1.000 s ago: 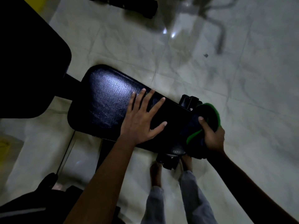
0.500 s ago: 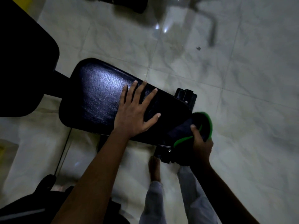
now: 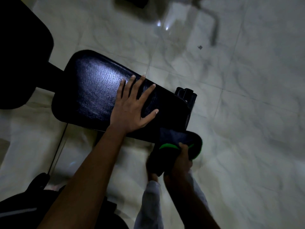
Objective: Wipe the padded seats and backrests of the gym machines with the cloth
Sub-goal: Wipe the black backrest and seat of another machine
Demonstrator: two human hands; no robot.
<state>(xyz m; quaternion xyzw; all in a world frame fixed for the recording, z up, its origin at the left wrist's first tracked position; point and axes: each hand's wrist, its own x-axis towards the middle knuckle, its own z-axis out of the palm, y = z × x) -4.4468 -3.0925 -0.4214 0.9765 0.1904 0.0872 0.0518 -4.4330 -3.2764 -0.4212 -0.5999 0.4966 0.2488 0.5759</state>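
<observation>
A black padded seat [image 3: 92, 90] with cracked shiny vinyl lies across the middle of the view. My left hand [image 3: 132, 106] rests flat on its near right part, fingers spread and straight. My right hand [image 3: 180, 161] grips a dark cloth with a green edge [image 3: 173, 141] just off the seat's near right corner, below the pad's edge. A larger black pad [image 3: 21, 55], the backrest, fills the upper left and joins the seat by a dark bar.
Pale marble floor tiles [image 3: 247, 113] surround the machine. A black metal bracket [image 3: 186, 95] sticks out at the seat's right end. My legs in grey trousers [image 3: 150, 204] stand below the seat. Dark equipment [image 3: 132, 2] sits at the top edge, another dark object [image 3: 19, 207] at bottom left.
My right hand has dragged the cloth from the seat's right end down and toward me, off the near corner. My left hand has stayed flat on the seat.
</observation>
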